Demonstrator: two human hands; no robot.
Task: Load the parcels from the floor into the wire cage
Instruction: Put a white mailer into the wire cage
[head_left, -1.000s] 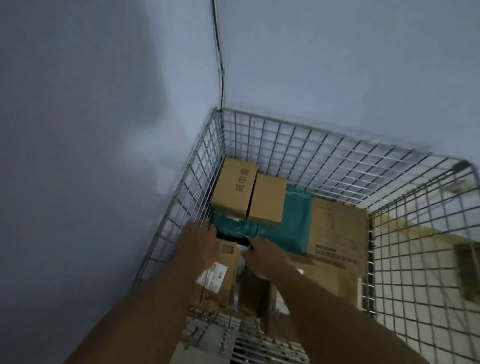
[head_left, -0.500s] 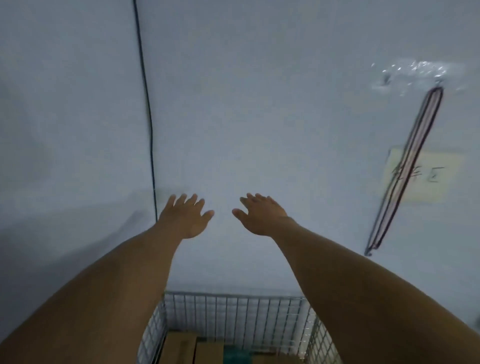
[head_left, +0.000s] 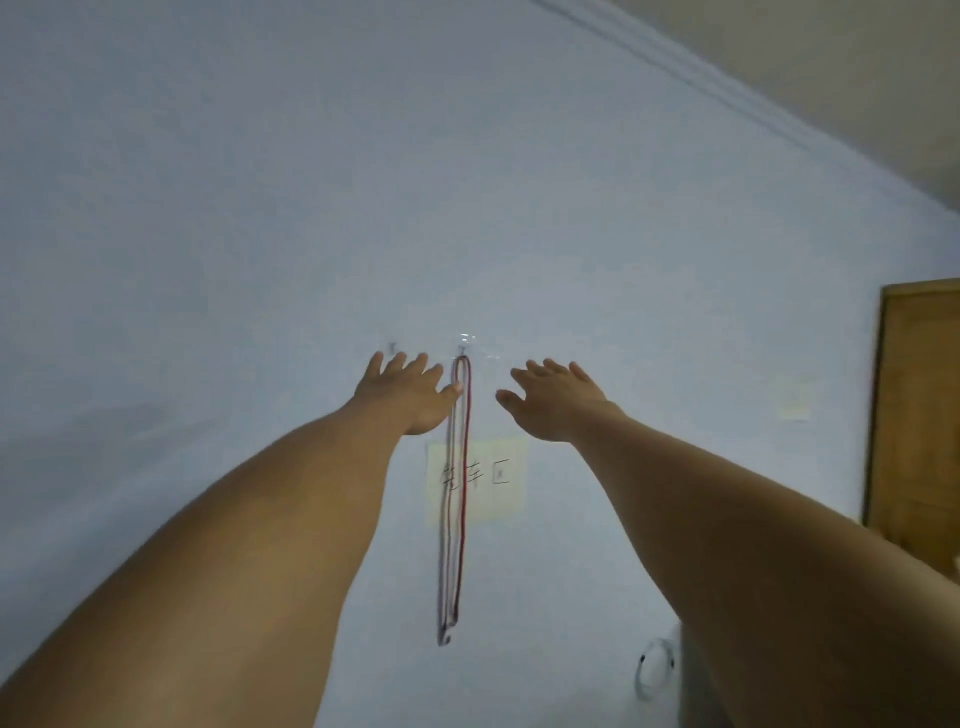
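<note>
Hands empty, wire cage out of view
The left hand (head_left: 410, 392) and right hand (head_left: 550, 402) reach out at mid-frame, fingers spread wide, holding nothing, either side of a red cord loop (head_left: 460, 493) on the wall (head_left: 260, 208). A second ago they were down among the parcels in the wire cage; the view has swung up past both, so that parcel seems placed

Left forearm (head_left: 234, 545) & right forearm (head_left: 727, 545) cut off at btm edge. Wooden door (head_left: 919, 415) cropped at rt edge. Note (head_left: 501, 501) handwriting partly behind cords (head_left: 464, 519), unreadable.
</note>
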